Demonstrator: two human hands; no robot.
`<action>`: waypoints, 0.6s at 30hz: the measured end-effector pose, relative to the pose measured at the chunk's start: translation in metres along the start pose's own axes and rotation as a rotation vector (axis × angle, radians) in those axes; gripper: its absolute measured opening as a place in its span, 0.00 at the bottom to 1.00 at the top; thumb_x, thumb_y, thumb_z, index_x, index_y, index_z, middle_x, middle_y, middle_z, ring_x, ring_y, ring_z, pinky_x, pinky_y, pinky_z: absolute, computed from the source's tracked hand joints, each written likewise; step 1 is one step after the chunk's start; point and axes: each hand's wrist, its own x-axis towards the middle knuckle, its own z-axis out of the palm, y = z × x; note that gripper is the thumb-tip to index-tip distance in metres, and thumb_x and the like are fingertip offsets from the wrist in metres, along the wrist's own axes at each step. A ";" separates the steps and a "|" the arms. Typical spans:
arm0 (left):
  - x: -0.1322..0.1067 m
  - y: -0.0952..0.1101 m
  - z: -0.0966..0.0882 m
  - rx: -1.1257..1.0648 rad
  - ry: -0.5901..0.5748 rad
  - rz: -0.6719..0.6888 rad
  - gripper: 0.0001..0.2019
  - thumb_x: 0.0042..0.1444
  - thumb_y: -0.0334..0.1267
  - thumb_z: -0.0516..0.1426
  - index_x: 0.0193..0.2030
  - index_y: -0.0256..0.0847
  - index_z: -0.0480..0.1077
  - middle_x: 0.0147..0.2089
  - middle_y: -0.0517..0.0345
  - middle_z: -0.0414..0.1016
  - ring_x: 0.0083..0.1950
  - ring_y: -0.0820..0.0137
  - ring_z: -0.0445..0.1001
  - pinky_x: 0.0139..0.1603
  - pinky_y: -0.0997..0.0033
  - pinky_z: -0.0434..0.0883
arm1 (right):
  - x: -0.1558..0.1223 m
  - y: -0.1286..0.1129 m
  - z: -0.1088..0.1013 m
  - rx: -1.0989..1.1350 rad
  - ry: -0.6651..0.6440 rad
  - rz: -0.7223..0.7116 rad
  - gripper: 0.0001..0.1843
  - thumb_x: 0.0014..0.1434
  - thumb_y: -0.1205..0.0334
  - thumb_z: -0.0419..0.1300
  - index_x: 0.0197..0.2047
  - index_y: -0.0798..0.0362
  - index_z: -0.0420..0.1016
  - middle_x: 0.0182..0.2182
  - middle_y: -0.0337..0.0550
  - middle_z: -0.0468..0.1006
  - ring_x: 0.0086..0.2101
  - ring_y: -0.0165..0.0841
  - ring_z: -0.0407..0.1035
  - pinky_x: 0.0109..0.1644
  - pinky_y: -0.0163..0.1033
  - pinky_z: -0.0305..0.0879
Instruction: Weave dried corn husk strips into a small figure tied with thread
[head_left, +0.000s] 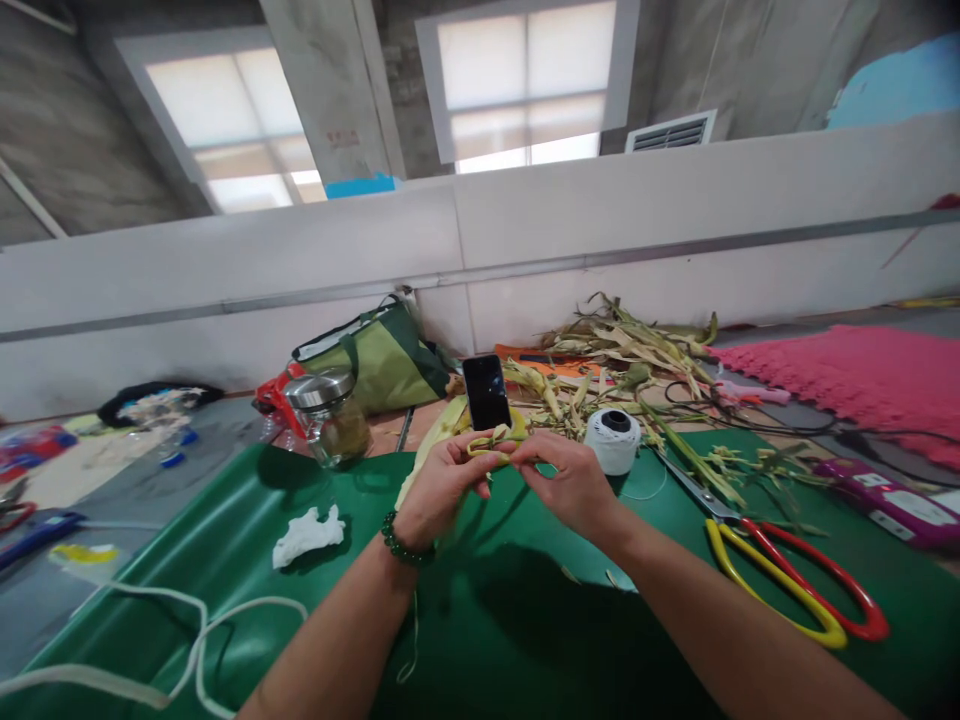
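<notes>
Your left hand [442, 487] and right hand [574, 487] both pinch looped corn-husk strip [496, 441], just above green tabletop [525, 620]. Strip looks light, thin, pliable, probably tears along grain; hold near ends, gently. Beyond: thread spool [613, 440], phone [486, 392], husk pile [630, 345].

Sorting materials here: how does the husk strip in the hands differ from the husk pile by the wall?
The husk strip is one piece bent into a loop, pinched by the left hand and right hand; the husk pile is many loose pieces lying untouched. Both are yellow-green.
</notes>
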 end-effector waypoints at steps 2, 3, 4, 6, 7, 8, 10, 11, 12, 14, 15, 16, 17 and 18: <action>0.001 -0.002 -0.001 -0.004 0.027 -0.010 0.22 0.40 0.46 0.68 0.40 0.35 0.78 0.38 0.48 0.81 0.19 0.80 0.67 0.23 0.78 0.64 | 0.000 -0.001 -0.001 -0.097 -0.007 -0.041 0.08 0.57 0.69 0.57 0.29 0.52 0.75 0.28 0.41 0.79 0.30 0.31 0.72 0.34 0.36 0.67; 0.002 -0.002 -0.002 -0.011 0.034 -0.019 0.21 0.40 0.47 0.68 0.39 0.34 0.78 0.38 0.48 0.81 0.23 0.78 0.70 0.26 0.77 0.66 | 0.000 -0.002 -0.002 -0.156 0.000 -0.070 0.08 0.57 0.69 0.57 0.29 0.51 0.75 0.28 0.42 0.78 0.30 0.32 0.71 0.35 0.36 0.67; 0.002 -0.003 -0.002 -0.026 0.039 -0.025 0.21 0.40 0.47 0.68 0.38 0.34 0.78 0.37 0.48 0.81 0.27 0.75 0.73 0.29 0.77 0.68 | 0.000 -0.005 -0.003 -0.222 0.013 -0.112 0.08 0.58 0.69 0.57 0.29 0.51 0.75 0.28 0.42 0.78 0.31 0.33 0.70 0.36 0.37 0.66; 0.004 -0.004 -0.003 -0.076 0.058 -0.028 0.19 0.39 0.45 0.69 0.35 0.34 0.78 0.36 0.48 0.81 0.33 0.71 0.75 0.34 0.76 0.69 | 0.000 -0.012 -0.001 -0.360 0.009 -0.259 0.09 0.58 0.70 0.57 0.31 0.51 0.76 0.30 0.44 0.77 0.34 0.34 0.67 0.38 0.39 0.65; 0.004 -0.005 -0.003 -0.106 0.060 -0.037 0.18 0.38 0.44 0.69 0.33 0.33 0.78 0.34 0.49 0.81 0.33 0.71 0.75 0.34 0.76 0.69 | -0.001 -0.015 0.001 -0.420 -0.018 -0.352 0.09 0.59 0.70 0.56 0.33 0.51 0.77 0.30 0.44 0.76 0.34 0.35 0.66 0.39 0.40 0.64; 0.004 -0.006 -0.002 -0.135 0.055 -0.056 0.17 0.37 0.43 0.69 0.32 0.33 0.78 0.32 0.50 0.80 0.32 0.71 0.75 0.33 0.76 0.68 | -0.002 -0.019 0.004 -0.478 -0.059 -0.439 0.09 0.60 0.70 0.56 0.35 0.51 0.77 0.30 0.44 0.75 0.35 0.35 0.65 0.40 0.40 0.63; 0.004 -0.009 0.002 -0.170 0.027 -0.107 0.17 0.35 0.42 0.70 0.31 0.33 0.78 0.28 0.52 0.79 0.29 0.72 0.73 0.29 0.76 0.67 | -0.004 -0.023 0.014 -0.586 -0.143 -0.551 0.09 0.60 0.70 0.55 0.37 0.52 0.77 0.29 0.45 0.73 0.34 0.36 0.63 0.40 0.41 0.61; 0.004 -0.010 0.004 -0.171 0.007 -0.128 0.17 0.34 0.41 0.70 0.30 0.32 0.78 0.27 0.53 0.78 0.28 0.72 0.72 0.29 0.76 0.66 | -0.006 -0.024 0.018 -0.635 -0.166 -0.566 0.09 0.61 0.69 0.55 0.36 0.53 0.76 0.29 0.45 0.73 0.34 0.37 0.63 0.40 0.42 0.61; 0.003 -0.011 0.007 -0.163 -0.012 -0.138 0.16 0.34 0.40 0.70 0.30 0.32 0.78 0.26 0.53 0.77 0.28 0.72 0.72 0.29 0.76 0.66 | -0.007 -0.023 0.022 -0.672 -0.174 -0.564 0.09 0.61 0.69 0.54 0.35 0.53 0.76 0.29 0.46 0.72 0.34 0.37 0.63 0.40 0.42 0.61; 0.002 -0.012 0.010 -0.135 -0.037 -0.131 0.15 0.34 0.39 0.69 0.29 0.32 0.78 0.26 0.53 0.77 0.30 0.72 0.72 0.31 0.76 0.67 | -0.009 -0.020 0.027 -0.681 -0.173 -0.557 0.11 0.61 0.70 0.53 0.32 0.54 0.75 0.29 0.47 0.72 0.34 0.37 0.63 0.41 0.43 0.61; 0.002 -0.012 0.011 -0.118 -0.046 -0.121 0.14 0.35 0.39 0.69 0.29 0.32 0.79 0.27 0.53 0.78 0.31 0.71 0.73 0.33 0.75 0.67 | -0.009 -0.018 0.028 -0.642 -0.165 -0.556 0.12 0.62 0.70 0.52 0.31 0.54 0.75 0.29 0.46 0.73 0.33 0.36 0.63 0.40 0.42 0.61; 0.001 -0.012 0.012 -0.100 -0.051 -0.108 0.14 0.35 0.39 0.69 0.29 0.32 0.79 0.28 0.52 0.78 0.32 0.71 0.73 0.34 0.75 0.68 | -0.009 -0.016 0.027 -0.570 -0.148 -0.549 0.12 0.62 0.69 0.52 0.30 0.54 0.75 0.29 0.46 0.74 0.33 0.35 0.64 0.40 0.42 0.62; 0.001 -0.011 0.011 -0.083 -0.051 -0.094 0.14 0.35 0.39 0.69 0.30 0.33 0.79 0.29 0.52 0.78 0.33 0.71 0.73 0.35 0.75 0.68 | -0.009 -0.014 0.026 -0.470 -0.125 -0.521 0.12 0.63 0.68 0.52 0.31 0.53 0.75 0.29 0.45 0.75 0.33 0.35 0.65 0.40 0.41 0.63; 0.001 -0.010 0.010 -0.069 -0.052 -0.087 0.14 0.36 0.39 0.69 0.31 0.33 0.79 0.30 0.52 0.79 0.33 0.71 0.73 0.36 0.75 0.68 | -0.009 -0.012 0.024 -0.352 -0.089 -0.461 0.12 0.63 0.67 0.53 0.32 0.53 0.75 0.30 0.45 0.77 0.32 0.34 0.67 0.39 0.40 0.64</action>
